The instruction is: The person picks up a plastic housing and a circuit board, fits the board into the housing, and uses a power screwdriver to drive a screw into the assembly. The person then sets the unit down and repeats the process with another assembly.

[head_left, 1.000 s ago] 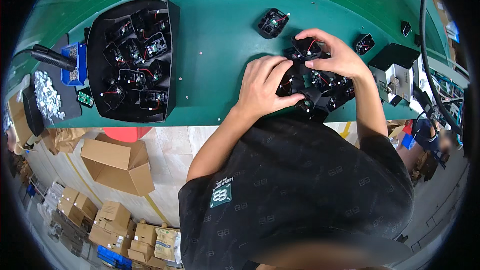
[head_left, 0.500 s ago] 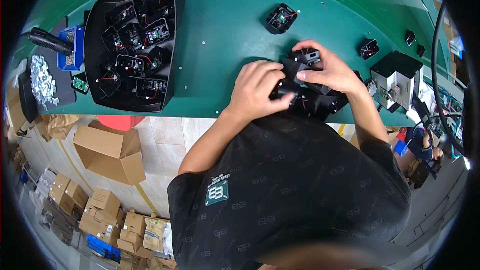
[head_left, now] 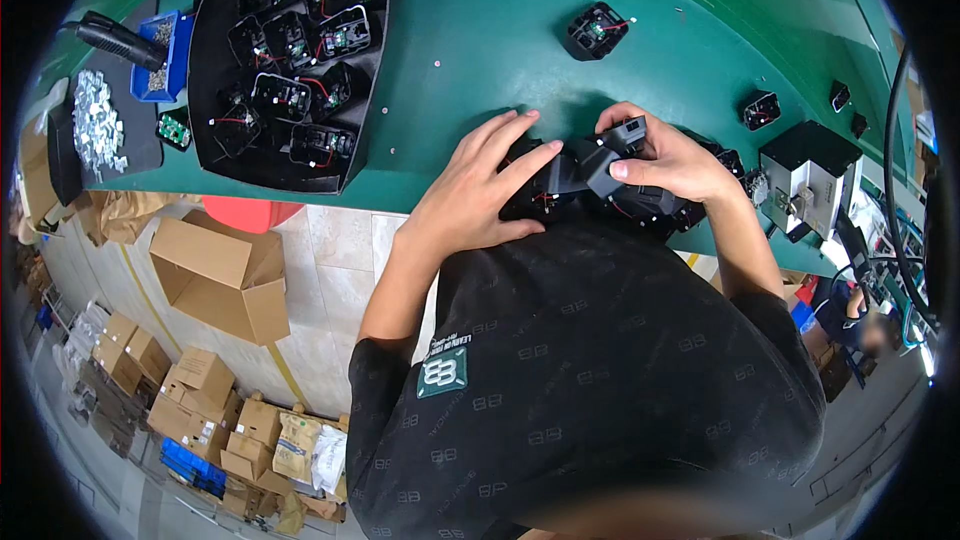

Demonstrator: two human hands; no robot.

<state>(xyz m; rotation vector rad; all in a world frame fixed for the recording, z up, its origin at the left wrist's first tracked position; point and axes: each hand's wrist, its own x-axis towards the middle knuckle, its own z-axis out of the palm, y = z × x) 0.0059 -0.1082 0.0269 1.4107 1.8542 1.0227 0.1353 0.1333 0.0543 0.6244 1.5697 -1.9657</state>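
Observation:
My right hand (head_left: 680,162) grips a black plastic housing (head_left: 603,168), thumb on its near side and fingers behind. Fingers spread, my left hand (head_left: 470,185) is open beside a group of black housings (head_left: 540,195) at the table's near edge; its fingertips hide part of them. Whether it touches them I cannot tell. More black housings with red wires (head_left: 655,205) lie under and beside my right hand, partly covered by it and by my shirt.
A black bin (head_left: 375,90) of wired housings stands left on the green table (head_left: 470,50). Beyond it are a blue screw tray (head_left: 176,60), an electric screwdriver (head_left: 120,40) and metal pieces (head_left: 95,125). Single housings (head_left: 598,32) lie farther off; a metal-and-black fixture (head_left: 810,170) stands right.
My left hand has drawn back leftward from the housing, and its fingers have spread. My right hand keeps its hold on the housing. The whole view has shifted slightly.

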